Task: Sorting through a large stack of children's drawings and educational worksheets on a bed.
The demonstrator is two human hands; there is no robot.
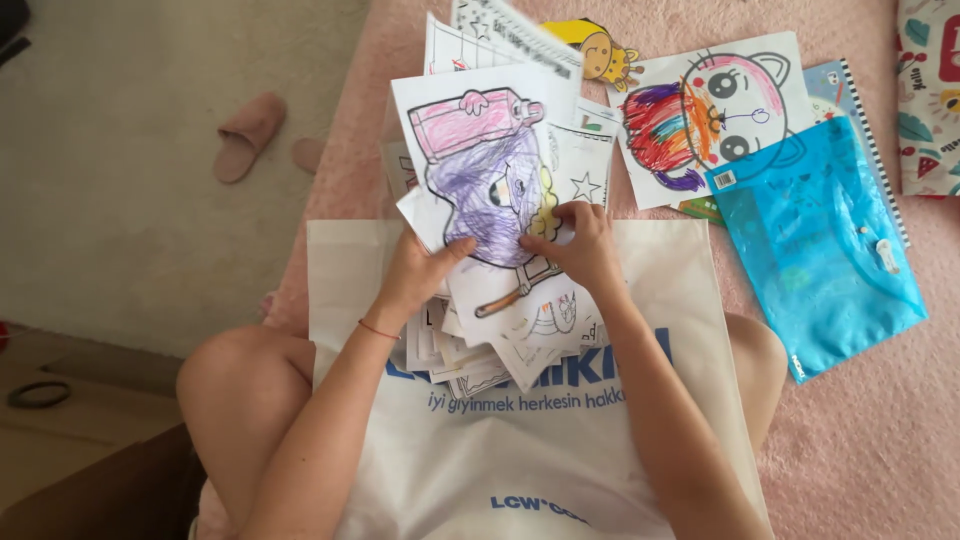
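Observation:
My left hand [418, 270] and my right hand [583, 243] both grip a thick stack of coloured-in drawing sheets [490, 180]. The top sheet shows a purple scribbled figure with a pink shape above it. The stack's lower ends [480, 360] fan out over a white cloth tote bag [520, 450] with blue lettering, which lies across my lap. My left thumb presses on the top sheet's lower left; my right fingers pinch its right edge.
A cat drawing with rainbow colours [705, 110] lies on the pink carpet [860, 430] to the right, beside a blue transparent zip folder [815, 240]. A yellow giraffe cut-out [600, 50] sits at the top. A pink slipper [245, 135] rests on the beige floor, left.

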